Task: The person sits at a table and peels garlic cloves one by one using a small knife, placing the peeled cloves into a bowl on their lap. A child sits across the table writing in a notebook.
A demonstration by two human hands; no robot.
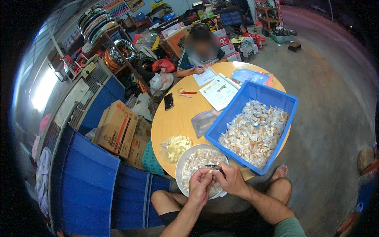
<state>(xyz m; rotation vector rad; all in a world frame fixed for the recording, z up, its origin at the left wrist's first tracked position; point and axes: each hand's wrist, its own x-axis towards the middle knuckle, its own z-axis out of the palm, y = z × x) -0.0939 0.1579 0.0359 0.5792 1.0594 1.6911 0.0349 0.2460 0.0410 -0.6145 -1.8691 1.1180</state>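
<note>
My left hand (199,185) pinches a small pale piece, apparently a garlic clove, above a white bowl (183,162) of pale cloves. My right hand (230,181) grips a small dark-and-silver blade (210,166) against that piece, close to my left fingertips. A clear bag (175,148) of yellowish peeled cloves lies left of the bowl. To the right, a blue plastic crate (290,104) holds many pale cloves with papery skins.
The round wooden table (166,122) also bears a phone (169,101), pens (189,92), papers (217,93) and a pouch (201,124). Across it another person (189,59) writes. Cardboard boxes (114,126) and blue panels (87,177) stand left; stacked goods fill the back.
</note>
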